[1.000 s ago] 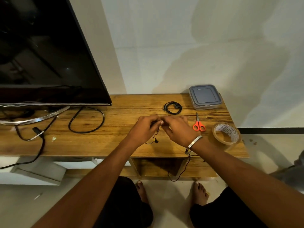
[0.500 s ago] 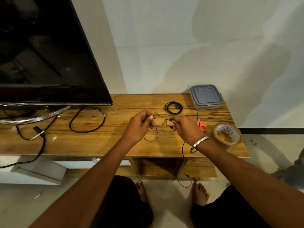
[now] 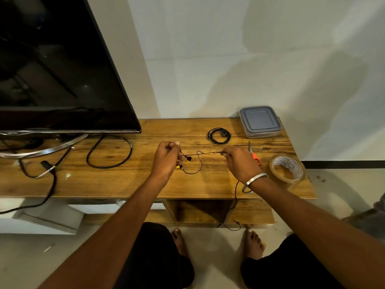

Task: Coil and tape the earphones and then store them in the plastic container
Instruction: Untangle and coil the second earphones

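From the head camera, your left hand (image 3: 166, 158) is curled and pinches one end of the earphone wire (image 3: 194, 163). Your right hand (image 3: 239, 163) pinches the wire too, so it stretches between your hands above the wooden table (image 3: 125, 178). The rest hangs past the table's front edge. Another coiled wire (image 3: 219, 136) lies on the table near the closed plastic box (image 3: 260, 121). Scissors (image 3: 254, 154) and a tape roll (image 3: 287, 168) sit to your right hand's right.

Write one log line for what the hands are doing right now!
left hand: holds earphone cable | right hand: pinches same cable | cable: uncoiled, tail hanging off table | container: lid on | tape: untouched
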